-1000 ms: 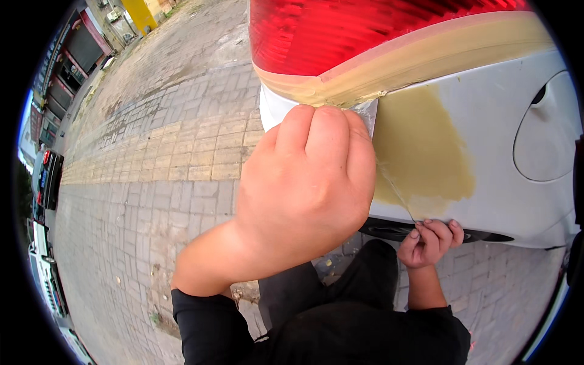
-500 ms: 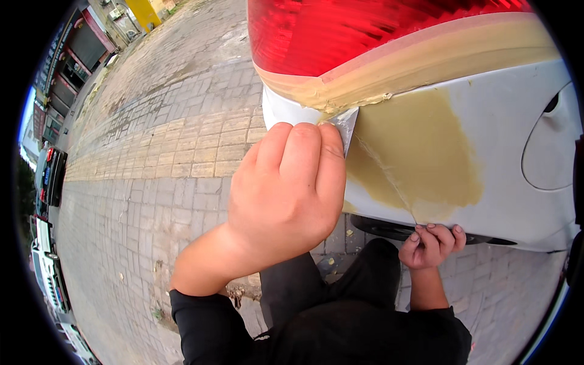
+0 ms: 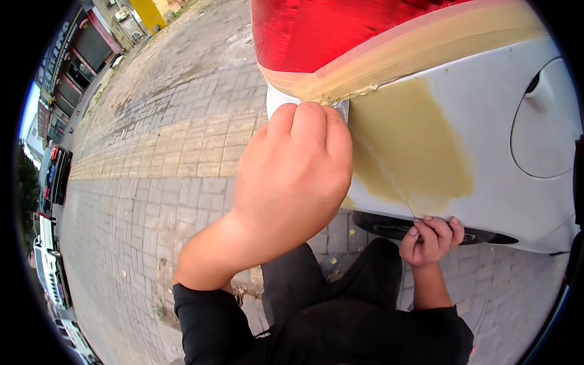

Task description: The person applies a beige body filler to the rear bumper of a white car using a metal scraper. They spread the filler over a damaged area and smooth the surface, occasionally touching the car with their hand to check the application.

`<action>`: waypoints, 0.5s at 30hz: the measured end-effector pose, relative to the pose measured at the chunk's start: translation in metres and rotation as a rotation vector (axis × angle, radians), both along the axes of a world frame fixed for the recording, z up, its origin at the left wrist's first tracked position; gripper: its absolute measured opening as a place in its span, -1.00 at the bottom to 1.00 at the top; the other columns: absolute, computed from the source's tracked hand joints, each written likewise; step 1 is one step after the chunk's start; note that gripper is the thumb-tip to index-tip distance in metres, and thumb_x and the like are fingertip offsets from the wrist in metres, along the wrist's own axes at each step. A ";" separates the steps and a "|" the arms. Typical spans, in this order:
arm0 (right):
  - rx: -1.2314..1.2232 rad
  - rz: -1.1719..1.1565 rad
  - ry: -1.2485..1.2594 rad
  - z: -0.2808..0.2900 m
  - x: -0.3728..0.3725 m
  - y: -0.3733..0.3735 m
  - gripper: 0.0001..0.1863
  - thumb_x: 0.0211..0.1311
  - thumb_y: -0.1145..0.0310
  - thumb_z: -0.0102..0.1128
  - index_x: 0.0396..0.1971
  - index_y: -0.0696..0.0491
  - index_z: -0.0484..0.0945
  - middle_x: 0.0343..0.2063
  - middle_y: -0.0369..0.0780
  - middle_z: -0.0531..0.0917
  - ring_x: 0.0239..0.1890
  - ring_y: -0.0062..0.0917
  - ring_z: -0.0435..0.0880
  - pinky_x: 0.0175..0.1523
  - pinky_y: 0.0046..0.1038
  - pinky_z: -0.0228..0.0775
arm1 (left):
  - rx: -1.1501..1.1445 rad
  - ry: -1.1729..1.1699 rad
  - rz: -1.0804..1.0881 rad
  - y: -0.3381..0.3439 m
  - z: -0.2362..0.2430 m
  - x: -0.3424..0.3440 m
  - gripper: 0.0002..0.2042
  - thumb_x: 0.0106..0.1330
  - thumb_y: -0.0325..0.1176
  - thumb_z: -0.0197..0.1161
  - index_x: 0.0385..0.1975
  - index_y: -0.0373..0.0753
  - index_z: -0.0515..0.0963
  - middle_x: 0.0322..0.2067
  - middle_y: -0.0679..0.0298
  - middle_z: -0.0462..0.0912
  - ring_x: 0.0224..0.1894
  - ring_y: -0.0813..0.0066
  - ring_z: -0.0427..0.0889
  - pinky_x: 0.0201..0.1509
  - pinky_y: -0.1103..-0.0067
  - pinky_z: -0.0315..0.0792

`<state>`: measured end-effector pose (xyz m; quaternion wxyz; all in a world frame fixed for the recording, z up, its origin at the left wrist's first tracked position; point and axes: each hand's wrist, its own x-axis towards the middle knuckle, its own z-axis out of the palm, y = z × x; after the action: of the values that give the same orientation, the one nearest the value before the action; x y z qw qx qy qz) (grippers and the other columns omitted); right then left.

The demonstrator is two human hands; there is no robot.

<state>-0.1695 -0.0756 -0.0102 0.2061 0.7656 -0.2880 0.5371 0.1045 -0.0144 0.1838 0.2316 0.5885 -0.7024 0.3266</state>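
My left hand (image 3: 295, 164) is closed on a thin silvery scraper (image 3: 344, 109), of which only a corner shows past the fingers. It is at the upper left corner of a tan filler patch (image 3: 420, 146) on a white car panel (image 3: 490, 109), just under the masking tape (image 3: 426, 53) along a red tail light (image 3: 328, 36). A thin pale line crosses the patch down to my right hand (image 3: 433, 240). That hand's fingers are curled together at the panel's lower edge; what they pinch cannot be made out.
Below the panel shows a black wheel or trim part (image 3: 395, 225). A round-cornered flap (image 3: 547, 134) sits in the panel to the right. Paving (image 3: 164, 225) spreads to the left, with parked cars (image 3: 52, 255) and shopfronts (image 3: 73, 55) beyond.
My left hand has moved slightly up with the scraper, and less of the blade shows. The right hand stays at the lower edge. The view has shifted a little.
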 end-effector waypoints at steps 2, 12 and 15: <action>0.012 -0.014 -0.004 0.005 0.003 0.001 -0.90 0.10 0.34 0.23 -0.45 -0.03 0.70 -0.21 -0.32 0.67 0.21 -0.26 0.33 0.35 -0.25 0.12 | 0.000 0.000 0.000 -0.002 0.000 0.001 -0.75 0.13 -0.65 0.27 -0.17 -0.46 0.59 -0.41 0.14 0.50 -0.33 0.18 0.58 -0.31 0.38 0.51; 0.091 0.089 0.000 0.010 -0.006 0.005 -0.88 0.07 0.36 0.26 -0.41 0.01 0.72 -0.20 -0.30 0.72 0.24 -0.21 0.37 0.31 -0.22 0.20 | 0.053 -0.004 0.091 0.002 0.010 -0.005 -0.91 0.15 -0.62 0.25 -0.41 -0.31 0.49 -0.48 0.18 0.44 -0.36 0.18 0.55 -0.33 0.34 0.49; 0.106 0.100 -0.016 0.012 -0.006 0.007 -0.88 0.08 0.36 0.27 -0.40 0.02 0.72 -0.20 -0.29 0.73 0.23 -0.20 0.38 0.31 -0.21 0.21 | 0.022 0.007 0.061 0.002 0.005 -0.002 -0.91 0.17 -0.62 0.24 -0.42 -0.30 0.48 -0.48 0.18 0.45 -0.36 0.17 0.55 -0.33 0.34 0.49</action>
<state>-0.1755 -0.0690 0.0022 0.1359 0.7844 -0.2790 0.5371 0.1024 -0.0128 0.1890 0.2176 0.6133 -0.6868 0.3238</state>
